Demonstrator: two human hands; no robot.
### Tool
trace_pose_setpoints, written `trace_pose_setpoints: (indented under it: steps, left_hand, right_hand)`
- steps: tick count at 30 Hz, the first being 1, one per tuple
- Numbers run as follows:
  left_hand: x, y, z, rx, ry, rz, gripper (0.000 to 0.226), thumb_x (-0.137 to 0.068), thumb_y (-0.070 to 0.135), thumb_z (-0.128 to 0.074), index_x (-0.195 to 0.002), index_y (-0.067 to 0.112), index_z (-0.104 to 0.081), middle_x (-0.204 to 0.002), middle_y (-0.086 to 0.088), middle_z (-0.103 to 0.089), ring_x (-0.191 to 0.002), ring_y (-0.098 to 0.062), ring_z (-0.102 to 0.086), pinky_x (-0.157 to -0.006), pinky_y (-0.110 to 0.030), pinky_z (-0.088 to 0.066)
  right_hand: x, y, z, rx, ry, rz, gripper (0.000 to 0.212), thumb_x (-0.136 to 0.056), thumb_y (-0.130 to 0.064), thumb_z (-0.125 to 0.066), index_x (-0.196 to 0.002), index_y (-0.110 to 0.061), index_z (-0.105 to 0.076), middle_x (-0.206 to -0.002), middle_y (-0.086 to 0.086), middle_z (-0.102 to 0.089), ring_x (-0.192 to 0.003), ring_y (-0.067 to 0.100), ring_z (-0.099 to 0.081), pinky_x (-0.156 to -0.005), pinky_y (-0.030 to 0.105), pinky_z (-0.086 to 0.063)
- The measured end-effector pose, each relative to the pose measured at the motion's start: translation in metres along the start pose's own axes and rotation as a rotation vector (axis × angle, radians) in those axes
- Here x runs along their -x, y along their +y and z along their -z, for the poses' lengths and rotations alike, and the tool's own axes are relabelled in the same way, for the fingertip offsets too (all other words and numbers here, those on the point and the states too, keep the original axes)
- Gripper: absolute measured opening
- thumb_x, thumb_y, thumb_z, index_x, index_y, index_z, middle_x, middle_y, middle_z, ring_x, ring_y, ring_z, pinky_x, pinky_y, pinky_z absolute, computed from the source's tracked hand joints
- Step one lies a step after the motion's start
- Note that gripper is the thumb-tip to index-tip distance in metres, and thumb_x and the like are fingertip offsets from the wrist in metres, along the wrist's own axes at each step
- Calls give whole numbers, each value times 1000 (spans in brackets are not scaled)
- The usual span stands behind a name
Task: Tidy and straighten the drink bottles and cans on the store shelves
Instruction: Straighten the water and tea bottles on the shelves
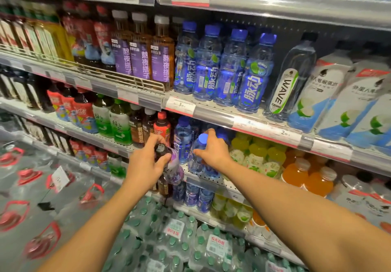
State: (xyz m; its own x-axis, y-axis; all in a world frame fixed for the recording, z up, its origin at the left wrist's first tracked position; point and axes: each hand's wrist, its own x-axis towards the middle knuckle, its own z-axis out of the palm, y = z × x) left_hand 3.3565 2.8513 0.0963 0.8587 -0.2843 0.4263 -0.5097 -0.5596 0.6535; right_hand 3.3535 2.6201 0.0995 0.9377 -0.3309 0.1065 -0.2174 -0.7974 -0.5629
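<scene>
My left hand [147, 166] grips a purple-labelled bottle with a dark cap [173, 165], tilted and held in front of the shelf edge. My right hand [213, 149] holds a blue-capped clear blue bottle [197, 157] by its neck and shoulder where it stands on the middle shelf [218, 185]. More blue bottles [183, 138] stand just behind and to the left of it. On the shelf above stands a row of the same blue bottles [226, 68], with purple-labelled tea bottles [141, 58] to their left.
Yellow and orange drink bottles [296, 166] fill the shelf to the right of my right hand. Green tea and red bottles [118, 123] stand to the left. A "WAVE" bottle [285, 81] leans on the upper shelf. Shrink-wrapped water packs [179, 240] lie stacked below.
</scene>
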Motion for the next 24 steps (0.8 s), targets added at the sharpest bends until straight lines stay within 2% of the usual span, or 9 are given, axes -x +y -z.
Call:
trace_pose_setpoints:
  steps: [4,8,12,16,18,20,22,24]
  left_hand:
    - [4,1,-4,28,-26,15,34,-90,27,-72,-108,38,-45,-81,-1,-70,-68,-23,-66,-64,-47,-56]
    - [5,2,-6,38,-14,28,35,-90,28,-73,-105,39,-44,-79,3,-69,-68,-19,-66,-64,-44,-55]
    - [5,0,-10,33,-31,58,35,-90,30,-72,-105,41,-43,-78,3,-70,-69,-18,-67,-65,-44,-56]
    - [7,2,-15,17,-38,78,36,-91,31,-72,-105,42,-41,-76,5,-70,-67,-17,-67,-65,-44,-57]
    - [7,3,-16,6,-41,86,36,-90,32,-73,-105,42,-41,-75,4,-70,-68,-18,-67,-65,-44,-56]
    - [6,6,-18,2,-47,95,35,-90,33,-72,-105,41,-42,-74,4,-70,-67,-18,-67,-65,-43,-56]
    - [4,12,-20,-9,-53,93,34,-90,34,-72,-105,40,-43,-75,6,-69,-65,-15,-66,-64,-40,-56]
    - [0,22,-22,-20,-50,81,33,-89,36,-72,-104,40,-43,-76,8,-69,-63,-13,-64,-63,-38,-53]
  right_hand:
    - [-13,-5,-3,66,-34,16,79,-90,-37,-77,-145,-3,-32,-122,24,-64,-107,44,-64,-74,37,-47]
    - [-25,-7,-1,143,-65,10,79,-92,-43,-75,-143,2,-34,-122,25,-64,-108,44,-64,-73,37,-46]
    - [-36,-12,2,207,-94,14,71,-92,-40,-75,-139,0,-41,-129,25,-60,-119,43,-59,-83,40,-47]
    - [-39,-15,13,211,-163,-2,54,-93,-32,-73,-129,-1,-48,-124,20,-62,-118,40,-59,-78,35,-41]
    - [-30,-15,21,197,-164,13,56,-94,-32,-71,-133,-1,-45,-124,21,-61,-117,40,-58,-79,37,-42]
    - [-12,-10,26,146,-92,79,67,-93,-29,-70,-147,-5,-38,-133,21,-57,-121,39,-56,-89,41,-47]
    - [12,-4,28,10,-13,140,67,-90,-25,-68,-151,-14,-40,-140,16,-55,-114,30,-60,-98,41,-49]
    - [37,3,27,-135,-36,167,57,-87,-22,-69,-141,-21,-52,-135,7,-61,-97,18,-66,-96,38,-53]
